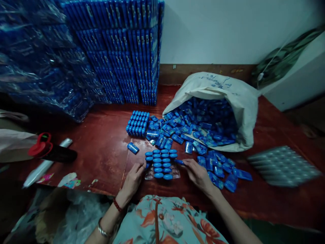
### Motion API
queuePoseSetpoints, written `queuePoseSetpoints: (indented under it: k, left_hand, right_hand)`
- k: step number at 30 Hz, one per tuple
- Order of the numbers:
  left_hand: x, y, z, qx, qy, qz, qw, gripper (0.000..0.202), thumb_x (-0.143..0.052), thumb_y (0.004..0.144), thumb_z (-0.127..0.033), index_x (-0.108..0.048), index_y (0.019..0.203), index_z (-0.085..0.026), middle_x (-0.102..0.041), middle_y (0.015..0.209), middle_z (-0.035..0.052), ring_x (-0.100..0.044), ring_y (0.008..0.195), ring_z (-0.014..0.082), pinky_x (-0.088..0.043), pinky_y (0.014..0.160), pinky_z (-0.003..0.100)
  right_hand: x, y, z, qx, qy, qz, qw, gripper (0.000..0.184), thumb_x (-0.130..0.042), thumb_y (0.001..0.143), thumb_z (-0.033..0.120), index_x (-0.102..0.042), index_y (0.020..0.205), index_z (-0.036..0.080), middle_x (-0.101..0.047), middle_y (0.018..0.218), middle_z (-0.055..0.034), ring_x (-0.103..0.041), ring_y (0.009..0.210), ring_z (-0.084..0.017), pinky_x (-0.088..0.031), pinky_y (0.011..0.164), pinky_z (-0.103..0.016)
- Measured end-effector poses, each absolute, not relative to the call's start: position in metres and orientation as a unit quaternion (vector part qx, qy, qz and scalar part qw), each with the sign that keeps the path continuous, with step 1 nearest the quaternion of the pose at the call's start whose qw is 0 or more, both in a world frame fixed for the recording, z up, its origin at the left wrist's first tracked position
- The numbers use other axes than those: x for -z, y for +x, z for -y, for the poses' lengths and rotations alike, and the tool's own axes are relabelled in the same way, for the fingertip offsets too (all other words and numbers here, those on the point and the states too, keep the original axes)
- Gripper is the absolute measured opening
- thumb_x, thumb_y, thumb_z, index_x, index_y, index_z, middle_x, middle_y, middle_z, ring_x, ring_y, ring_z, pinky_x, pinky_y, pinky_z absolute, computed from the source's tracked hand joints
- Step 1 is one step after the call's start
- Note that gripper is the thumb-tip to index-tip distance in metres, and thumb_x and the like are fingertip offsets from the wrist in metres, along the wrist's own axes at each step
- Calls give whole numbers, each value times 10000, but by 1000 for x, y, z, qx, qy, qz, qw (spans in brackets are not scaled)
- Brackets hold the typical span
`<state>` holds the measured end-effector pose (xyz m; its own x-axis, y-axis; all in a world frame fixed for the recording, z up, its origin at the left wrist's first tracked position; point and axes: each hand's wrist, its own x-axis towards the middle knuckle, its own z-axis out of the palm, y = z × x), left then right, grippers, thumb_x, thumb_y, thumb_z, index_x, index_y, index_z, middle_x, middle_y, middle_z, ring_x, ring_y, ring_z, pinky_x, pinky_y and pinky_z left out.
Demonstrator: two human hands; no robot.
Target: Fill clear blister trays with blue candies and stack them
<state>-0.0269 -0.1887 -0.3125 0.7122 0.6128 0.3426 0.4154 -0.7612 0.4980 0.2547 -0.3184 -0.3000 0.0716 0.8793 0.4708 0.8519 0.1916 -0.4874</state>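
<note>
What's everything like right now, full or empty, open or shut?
Sack: open, on its side, spilling blue pieces.
Near tray: partly filled.
Far tray: filled.
Spare trays: stacked, empty.
Left hand: touching near tray's edge.
Right hand: pinching a blue piece.

This looks like a small packing workroom, likely a home-based piecework spot rather than a factory floor. A tall stack of identical blue packs [122, 51] stands against the plain white wall [215, 30], with more of them bundled in clear plastic wrap [38, 61] beside it. A white cloth sack [228, 91] lies tipped on the worn red-brown tabletop [101, 145], spilling loose blue pieces [200, 122]. Some of these sit arranged in neat rows on a clear tray [162, 162], another filled set [137, 123] waits behind, and empty blister trays [284, 166] lie to the right.
</note>
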Motion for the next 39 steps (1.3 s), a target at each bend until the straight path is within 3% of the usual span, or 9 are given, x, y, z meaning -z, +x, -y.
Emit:
queuePoseSetpoints:
  k: [4, 8, 12, 15, 19, 23, 27, 33, 39]
  left_hand:
    - [308, -17, 185, -216, 910, -293, 197, 371, -367, 876, -71, -512, 1189, -206, -576, 982, 79, -577, 889, 164, -518, 743, 273]
    - [297, 3, 182, -129, 937, -282, 164, 341, -378, 852, -46, -517, 1132, -183, -570, 1072, 105, -555, 992, 201, -516, 801, 327]
    - [285, 14, 175, -67, 949, -266, 155, 301, -394, 833, -25, -538, 1060, -162, -582, 1034, 109, -566, 969, 210, -515, 806, 351]
    - [281, 8, 161, -112, 940, -232, 225, 385, -366, 831, -6, -525, 1136, -179, -562, 1115, 109, -562, 1029, 199, -507, 854, 357]
    - [288, -6, 146, -178, 904, -230, 313, 404, -381, 846, -44, -519, 1195, -193, -578, 1083, 89, -601, 956, 172, -532, 815, 319]
    - [302, -13, 152, -217, 898, -245, 295, 388, -354, 877, -72, -508, 1218, -173, -599, 1101, 98, -603, 985, 186, -528, 844, 344]
    - [306, -6, 163, -226, 937, -192, 185, 359, -364, 897, -87, -517, 1211, -174, -594, 1129, 113, -583, 1031, 188, -524, 854, 341]
    - [304, 13, 168, -205, 949, -217, 103, 297, -385, 910, -111, -540, 1162, -147, -587, 1136, 150, -560, 1079, 229, -530, 847, 369]
    - [299, 6, 163, -197, 949, -219, 109, 329, -382, 891, -86, -544, 1166, -166, -569, 1139, 130, -534, 1076, 222, -517, 852, 376]
  right_hand:
    - [309, 254, 333, 3, -691, 592, 415, 166, -506, 884, 212, -602, 1020, 212, -667, 922, -73, -658, 855, -190, -560, 763, -347]
    - [313, 249, 331, -4, -671, 618, 410, 198, -487, 893, 180, -594, 1057, 209, -659, 972, -80, -648, 889, -175, -556, 759, -320]
    - [307, 245, 316, -30, -632, 696, 339, 263, -420, 905, 137, -587, 1097, 203, -640, 1011, -84, -632, 912, -156, -540, 769, -282]
    - [293, 244, 304, -40, -644, 718, 259, 332, -377, 880, 73, -568, 1131, 177, -620, 1017, -95, -624, 874, -153, -526, 727, -268]
    - [268, 241, 290, -73, -651, 745, 127, 355, -403, 815, 17, -587, 1073, 177, -597, 990, -84, -593, 880, -171, -486, 700, -269]
    - [258, 238, 280, -117, -647, 752, 55, 334, -437, 793, 6, -599, 1014, 197, -578, 955, -57, -568, 863, -159, -442, 688, -250]
    - [269, 235, 282, -83, -655, 748, 73, 318, -449, 829, 45, -598, 1059, 204, -584, 996, -69, -553, 862, -162, -420, 664, -247]
    - [297, 222, 299, 107, -677, 714, 145, 325, -439, 875, 114, -590, 1153, 190, -583, 1061, -130, -525, 868, -207, -402, 653, -298]
    - [304, 222, 303, 77, -683, 688, 232, 418, -406, 841, 43, -570, 1197, 190, -547, 1024, -117, -520, 906, -199, -443, 699, -303]
